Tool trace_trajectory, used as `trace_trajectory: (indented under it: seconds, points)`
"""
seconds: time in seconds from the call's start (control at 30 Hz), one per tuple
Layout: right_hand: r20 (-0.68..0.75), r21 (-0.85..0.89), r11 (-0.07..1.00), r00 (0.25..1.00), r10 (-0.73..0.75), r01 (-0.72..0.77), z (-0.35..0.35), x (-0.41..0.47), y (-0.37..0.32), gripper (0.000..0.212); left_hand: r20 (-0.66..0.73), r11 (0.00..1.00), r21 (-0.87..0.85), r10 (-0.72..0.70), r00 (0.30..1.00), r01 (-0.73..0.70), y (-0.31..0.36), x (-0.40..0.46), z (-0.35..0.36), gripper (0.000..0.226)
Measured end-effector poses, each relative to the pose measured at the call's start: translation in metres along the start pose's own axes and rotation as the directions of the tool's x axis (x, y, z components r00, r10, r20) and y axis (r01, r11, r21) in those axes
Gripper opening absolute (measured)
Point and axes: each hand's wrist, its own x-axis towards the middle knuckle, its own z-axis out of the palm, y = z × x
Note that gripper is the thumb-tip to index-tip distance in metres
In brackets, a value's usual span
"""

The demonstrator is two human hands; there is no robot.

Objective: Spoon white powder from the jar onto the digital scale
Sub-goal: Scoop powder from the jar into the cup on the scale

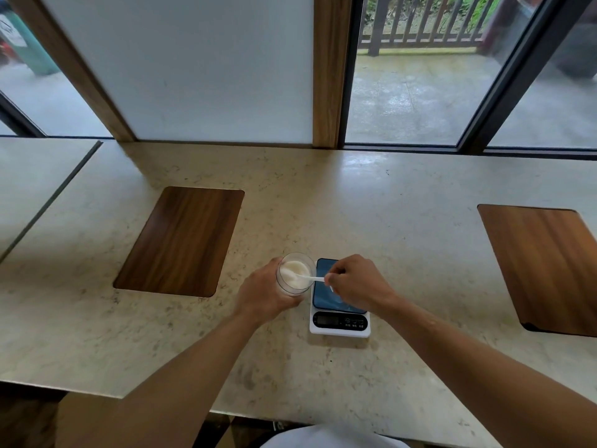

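Left hand [263, 291] grips jar [295, 277]; right hand [357, 285] pinches spoon [308, 279] (bowl in powder).

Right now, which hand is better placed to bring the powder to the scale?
The right hand. It holds the spoon, bowl in the jar, directly above the scale. The left hand is gripping the jar.

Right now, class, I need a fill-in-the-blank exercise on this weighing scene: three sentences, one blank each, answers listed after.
1. The left hand holds the clear ____.
2. The right hand dips a white ____ into the powder.
3. The scale stands to the ____ of the container, on the counter.

Missing words: jar; spoon; right
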Motion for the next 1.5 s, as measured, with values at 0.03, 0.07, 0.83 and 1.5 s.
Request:
trace_trajectory:
  seconds: [0.03,0.07,0.83,1.5]
  points:
    - [-0.004,0.007,1.000,1.000,0.003,-0.003,0.000,0.000,0.000,0.024,-0.002,1.000,-0.003,-0.003,1.000,0.003,0.000,0.000,0.000,0.083]
    - [-0.010,0.010,1.000,1.000,0.004,-0.004,-0.001,-0.001,0.000,0.025,-0.006,1.000,-0.007,-0.006,1.000,0.006,0.000,0.000,0.000,0.083]
    - [-0.106,0.086,0.996,0.994,-0.023,0.032,-0.031,-0.020,0.012,0.018,-0.018,0.986,-0.128,-0.107,0.994,0.104,0.005,0.010,0.007,0.080]
    - [-0.163,0.072,0.996,0.984,0.066,-0.054,-0.047,-0.019,0.068,0.027,-0.031,0.975,-0.118,-0.193,0.981,0.188,-0.021,0.000,0.010,0.085]
